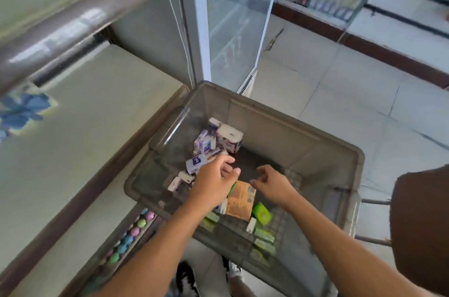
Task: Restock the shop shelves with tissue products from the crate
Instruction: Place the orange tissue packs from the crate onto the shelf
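Note:
A grey plastic crate (279,124) stands in front of me with tissue products lying on its bottom. Purple-and-white tissue packs (213,141) are piled at the far left, an orange pack (240,200) lies in the middle, and green packs (261,214) lie along the near side. My left hand (213,183) hovers inside the crate over the packs, fingers loosely bent and holding nothing. My right hand (272,183) reaches in beside it, just above the orange pack, fingers relaxed and empty.
A pale counter or freezer top (85,151) runs along the left. A glass-door cooler (233,29) stands behind the crate. Small coloured items (132,233) fill a rack at lower left. A brown stool seat (422,223) is at the right, on the tiled floor (340,83).

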Available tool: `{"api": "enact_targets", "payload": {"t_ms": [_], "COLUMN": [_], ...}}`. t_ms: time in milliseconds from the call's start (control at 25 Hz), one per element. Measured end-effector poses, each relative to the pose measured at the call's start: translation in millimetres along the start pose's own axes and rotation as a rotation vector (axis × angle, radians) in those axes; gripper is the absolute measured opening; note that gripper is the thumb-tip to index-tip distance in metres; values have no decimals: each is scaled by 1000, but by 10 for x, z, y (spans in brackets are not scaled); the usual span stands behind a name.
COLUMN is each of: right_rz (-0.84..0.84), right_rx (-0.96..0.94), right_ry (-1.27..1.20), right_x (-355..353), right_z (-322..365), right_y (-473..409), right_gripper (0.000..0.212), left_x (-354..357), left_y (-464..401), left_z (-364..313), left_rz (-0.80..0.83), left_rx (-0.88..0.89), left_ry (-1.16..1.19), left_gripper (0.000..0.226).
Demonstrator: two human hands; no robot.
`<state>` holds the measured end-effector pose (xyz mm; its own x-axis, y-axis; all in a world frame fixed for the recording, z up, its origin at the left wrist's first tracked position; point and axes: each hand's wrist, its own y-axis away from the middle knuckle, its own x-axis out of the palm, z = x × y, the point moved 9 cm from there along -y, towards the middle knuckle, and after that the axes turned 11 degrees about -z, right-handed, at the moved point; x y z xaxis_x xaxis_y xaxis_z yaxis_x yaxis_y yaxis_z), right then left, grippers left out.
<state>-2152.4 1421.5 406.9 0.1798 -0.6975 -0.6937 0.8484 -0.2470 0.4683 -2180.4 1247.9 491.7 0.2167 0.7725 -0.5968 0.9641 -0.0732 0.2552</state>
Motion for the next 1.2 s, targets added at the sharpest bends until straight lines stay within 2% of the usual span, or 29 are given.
{"api": "enact_targets", "payload": {"t_ms": [120, 320, 440, 600, 840, 960, 1000, 1080, 1160, 1200], "right_rz": [150, 256, 270, 110, -68, -107, -83, 82, 273, 337], "right_rx": [7, -182, -270, -332, -275, -262, -254, -206, -201, -207], "right_ry": [254, 581, 731, 792, 654, 444, 316, -41, -488, -635], "right_x": [648, 1357, 1596, 1512, 799, 294, 120, -163, -401, -512], "right_z": [-471, -688, -719, -647, -461, -114, 36, 351, 703, 850], "right_y": [-290, -450, -413, -421, -411, -245, -145, 115, 469, 630], "right_gripper": [76, 131, 134, 116, 121, 123, 124, 122, 102, 89], "left_x": [384, 600, 585, 523, 417, 284, 198, -28, -260, -371], "left_y": [-113, -146, -157, -154, -159, -146, -132, -105, -51, -13], "left_z": [337, 585, 717, 733, 622, 507, 422, 204, -4, -108], "left_rz": [93, 106, 87, 94, 101, 88, 71, 18, -11, -2], "left_rx": [-70, -106, -157, -181, -181, -171, -153, -121, -119, -107], "left_ry": [-59, -39, -23, -23, -10, 5, 26, 132, 296, 365], "left_gripper": [31, 26, 27, 26, 29, 30, 30, 26, 27, 35]}}
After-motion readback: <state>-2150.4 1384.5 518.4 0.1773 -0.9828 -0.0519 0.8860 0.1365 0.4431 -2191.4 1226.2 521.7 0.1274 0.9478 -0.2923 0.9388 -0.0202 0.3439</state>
